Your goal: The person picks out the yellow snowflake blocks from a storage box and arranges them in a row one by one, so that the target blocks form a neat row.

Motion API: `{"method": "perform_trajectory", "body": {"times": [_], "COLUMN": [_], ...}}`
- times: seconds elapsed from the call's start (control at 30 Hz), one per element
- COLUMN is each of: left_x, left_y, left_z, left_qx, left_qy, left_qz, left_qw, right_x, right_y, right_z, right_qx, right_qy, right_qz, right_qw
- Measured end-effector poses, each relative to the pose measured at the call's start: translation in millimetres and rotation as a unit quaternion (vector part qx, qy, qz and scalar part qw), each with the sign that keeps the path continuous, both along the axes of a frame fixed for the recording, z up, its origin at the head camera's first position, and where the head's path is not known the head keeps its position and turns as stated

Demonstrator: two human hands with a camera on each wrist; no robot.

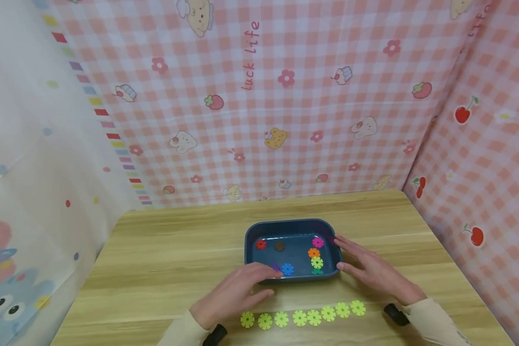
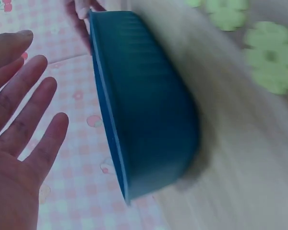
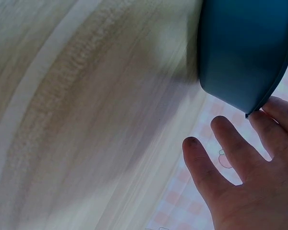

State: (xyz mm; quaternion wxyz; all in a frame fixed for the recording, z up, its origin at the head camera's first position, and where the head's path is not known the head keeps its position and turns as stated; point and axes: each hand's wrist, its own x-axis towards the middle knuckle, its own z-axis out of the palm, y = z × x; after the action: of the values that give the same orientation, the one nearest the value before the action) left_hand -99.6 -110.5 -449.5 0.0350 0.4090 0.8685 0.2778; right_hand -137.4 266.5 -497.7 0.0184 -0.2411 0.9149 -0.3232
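A dark blue rectangular tub (image 1: 295,251) sits on the wooden table. Inside lie notched plastic discs: red (image 1: 261,244), brown (image 1: 279,246), magenta (image 1: 317,242), orange (image 1: 314,253), yellow-green (image 1: 317,263), green (image 1: 317,272), blue (image 1: 287,269) and a partly hidden purple one. My left hand (image 1: 238,291) hovers at the near left corner, its fingers spread and overlapping the rim in the head view; the left wrist view shows them apart from the tub's wall. On the right side, my right hand (image 1: 374,270) touches the rim with its fingertips, fingers extended in the right wrist view.
A slightly curved row of several yellow-green notched discs (image 1: 314,317) lies on the table (image 1: 168,259) in front of the tub. Behind the table hangs a pink checked cloth (image 1: 251,120), with further printed cloths at left and right.
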Motion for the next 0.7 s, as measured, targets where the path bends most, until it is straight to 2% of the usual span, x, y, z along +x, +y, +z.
{"method": "perform_trajectory", "body": {"times": [0.13, 0.23, 0.43, 0.7], "left_x": [-16.2, -27.9, -47.8, -71.2], "left_y": [17.4, 29.7, 49.5, 72.8], "left_z": [4.1, 5.8, 8.4, 2.6], "left_qx": [0.045, 0.054, 0.043, 0.005], "left_qy": [0.002, -0.005, -0.038, -0.046], "left_qz": [-0.023, -0.033, -0.038, -0.041], "left_qw": [0.9987, 0.9980, 0.9976, 0.9981], "right_x": [-0.5, -0.8, -2.3, -2.6], "right_y": [0.8, 1.3, 0.4, 1.9], "right_z": [-0.7, -1.2, -1.3, -2.4], "right_qx": [0.005, 0.007, -0.002, -0.003], "right_qy": [-0.001, -0.002, -0.009, -0.014], "right_qz": [-0.002, -0.002, 0.001, -0.002], "right_qw": [1.0000, 1.0000, 1.0000, 0.9999]}}
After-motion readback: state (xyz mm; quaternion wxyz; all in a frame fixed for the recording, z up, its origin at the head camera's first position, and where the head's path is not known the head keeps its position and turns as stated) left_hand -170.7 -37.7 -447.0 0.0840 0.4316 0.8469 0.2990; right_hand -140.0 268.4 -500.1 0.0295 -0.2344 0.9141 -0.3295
